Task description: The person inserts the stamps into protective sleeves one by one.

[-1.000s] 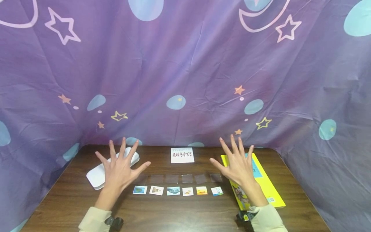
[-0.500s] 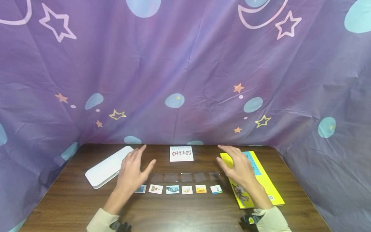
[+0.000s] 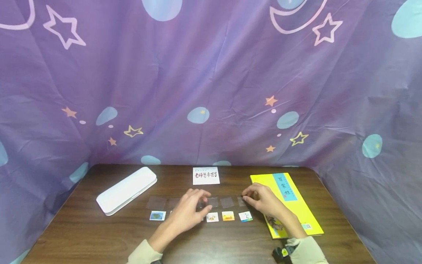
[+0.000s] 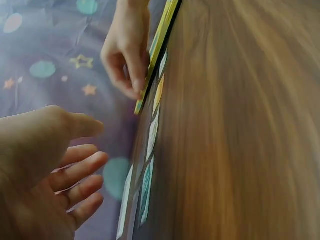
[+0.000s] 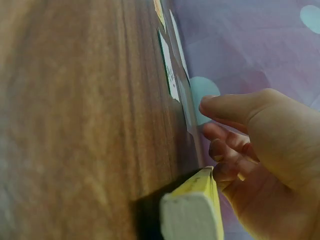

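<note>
A row of small picture cards lies on the table, among them a blue one [image 3: 157, 215], a yellow one [image 3: 228, 216] and a white one with a blue-green edge [image 3: 245, 216]. Behind them runs a row of clear plastic squares [image 3: 226, 202]. My left hand [image 3: 189, 209] hovers over the middle of both rows, covering some of them; in the left wrist view its thumb and relaxed fingers [image 4: 82, 167] are apart with nothing between. At the right-end clear square [image 3: 241, 202], my right hand [image 3: 263, 200] has its fingertips right at the edge, loosely bent, thumb and fingers parted in its wrist view.
A yellow book [image 3: 304, 216] with a blue title strip lies under and beside the right forearm. At the back left is a white oblong case [image 3: 126, 189]. A white card with handwriting [image 3: 206, 176] lies at the back middle, before a purple patterned curtain [image 3: 211, 73].
Both hands were spread wide and raised; they have since lowered and relaxed. The left moved right over the cards, uncovering the white case. The right came in toward the right-end clear square.
</note>
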Demonstrator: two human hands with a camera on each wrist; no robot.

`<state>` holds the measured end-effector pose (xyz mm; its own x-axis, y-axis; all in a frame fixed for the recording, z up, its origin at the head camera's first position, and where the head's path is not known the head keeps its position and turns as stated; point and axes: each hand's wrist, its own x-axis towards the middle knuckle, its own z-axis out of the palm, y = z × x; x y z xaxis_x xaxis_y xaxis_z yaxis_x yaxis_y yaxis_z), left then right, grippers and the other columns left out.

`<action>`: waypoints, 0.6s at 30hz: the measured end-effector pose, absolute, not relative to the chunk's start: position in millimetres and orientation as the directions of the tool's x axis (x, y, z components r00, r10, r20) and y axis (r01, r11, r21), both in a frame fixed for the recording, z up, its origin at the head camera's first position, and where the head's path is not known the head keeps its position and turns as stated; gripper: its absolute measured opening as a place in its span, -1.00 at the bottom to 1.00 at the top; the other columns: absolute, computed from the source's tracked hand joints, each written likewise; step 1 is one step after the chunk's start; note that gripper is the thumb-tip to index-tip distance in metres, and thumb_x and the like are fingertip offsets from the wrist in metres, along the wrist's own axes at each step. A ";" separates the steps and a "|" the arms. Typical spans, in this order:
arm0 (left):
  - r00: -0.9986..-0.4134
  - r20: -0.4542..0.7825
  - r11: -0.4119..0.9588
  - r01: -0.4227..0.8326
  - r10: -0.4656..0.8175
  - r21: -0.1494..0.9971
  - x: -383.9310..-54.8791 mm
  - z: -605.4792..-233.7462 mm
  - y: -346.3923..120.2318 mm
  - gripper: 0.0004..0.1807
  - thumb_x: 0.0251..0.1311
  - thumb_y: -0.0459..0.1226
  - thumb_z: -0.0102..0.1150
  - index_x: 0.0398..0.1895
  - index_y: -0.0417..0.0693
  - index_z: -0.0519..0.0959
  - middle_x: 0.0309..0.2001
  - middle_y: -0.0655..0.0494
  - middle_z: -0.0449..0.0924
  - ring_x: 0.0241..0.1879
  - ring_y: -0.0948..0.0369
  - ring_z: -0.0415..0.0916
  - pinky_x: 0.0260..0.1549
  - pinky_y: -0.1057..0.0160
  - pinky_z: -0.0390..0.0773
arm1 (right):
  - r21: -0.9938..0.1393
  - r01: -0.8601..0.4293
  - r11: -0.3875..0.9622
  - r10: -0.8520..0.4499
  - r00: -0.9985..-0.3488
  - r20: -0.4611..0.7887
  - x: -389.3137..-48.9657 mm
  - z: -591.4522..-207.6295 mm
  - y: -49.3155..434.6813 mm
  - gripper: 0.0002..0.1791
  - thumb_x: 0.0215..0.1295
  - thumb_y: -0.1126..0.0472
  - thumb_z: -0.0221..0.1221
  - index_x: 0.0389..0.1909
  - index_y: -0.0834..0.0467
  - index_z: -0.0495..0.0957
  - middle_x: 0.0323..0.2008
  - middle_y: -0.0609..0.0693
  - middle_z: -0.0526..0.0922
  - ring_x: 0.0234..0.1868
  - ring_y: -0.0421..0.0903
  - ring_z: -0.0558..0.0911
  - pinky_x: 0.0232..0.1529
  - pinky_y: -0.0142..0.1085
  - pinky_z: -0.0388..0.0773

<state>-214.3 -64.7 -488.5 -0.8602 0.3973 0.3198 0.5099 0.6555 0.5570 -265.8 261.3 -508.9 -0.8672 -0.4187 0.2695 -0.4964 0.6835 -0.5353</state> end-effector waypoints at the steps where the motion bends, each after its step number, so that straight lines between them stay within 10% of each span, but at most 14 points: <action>1: -0.854 0.314 0.660 0.521 0.416 0.542 -214.3 -489.1 -58.6 -0.61 0.36 -0.16 0.45 0.19 -0.03 0.68 -0.04 0.14 0.78 0.12 0.13 0.64 0.24 -0.04 0.66 | -0.532 -0.497 0.686 -0.421 -0.867 0.268 -265.5 -508.8 261.7 -0.90 0.37 0.29 0.45 -0.14 0.10 0.78 -0.29 -0.20 0.70 -0.30 -0.34 0.59 -0.25 -0.39 0.61; 18: -0.773 0.294 0.756 0.625 0.562 0.197 -212.1 -497.2 36.8 -0.57 0.24 0.08 0.55 0.06 0.11 0.76 0.00 0.26 0.77 -0.02 0.26 0.56 0.00 0.24 0.59 | -0.484 -0.495 0.721 -0.458 -0.865 0.203 -263.1 -507.3 262.3 -0.79 0.28 0.24 0.52 -0.09 0.08 0.78 -0.17 -0.11 0.73 -0.27 -0.19 0.56 -0.22 -0.38 0.51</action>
